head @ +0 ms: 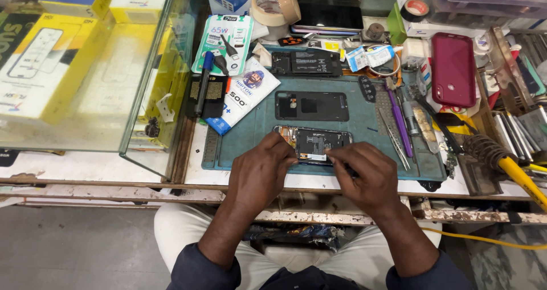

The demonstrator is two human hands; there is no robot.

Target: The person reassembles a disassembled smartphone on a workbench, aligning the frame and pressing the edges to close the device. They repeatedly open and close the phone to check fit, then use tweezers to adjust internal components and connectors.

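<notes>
Both hands work over the opened black phone with exposed internals (312, 142) on the teal mat (364, 127) at the bench's near edge. Left hand (259, 173), fingers curled, pins its left end; right hand (364, 176) pinches a thin tool, barely visible. Best kept flat, tip pressure light.

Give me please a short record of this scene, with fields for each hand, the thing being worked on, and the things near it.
Left hand: left hand rests on the left end of the opened phone
Right hand: right hand pinches a small tool at the phone's right part; the tool is mostly hidden
Surface: teal mat on a workbench
Behind phone: black back cover
Right side: tweezers, red phone
Top: tape roll
</notes>
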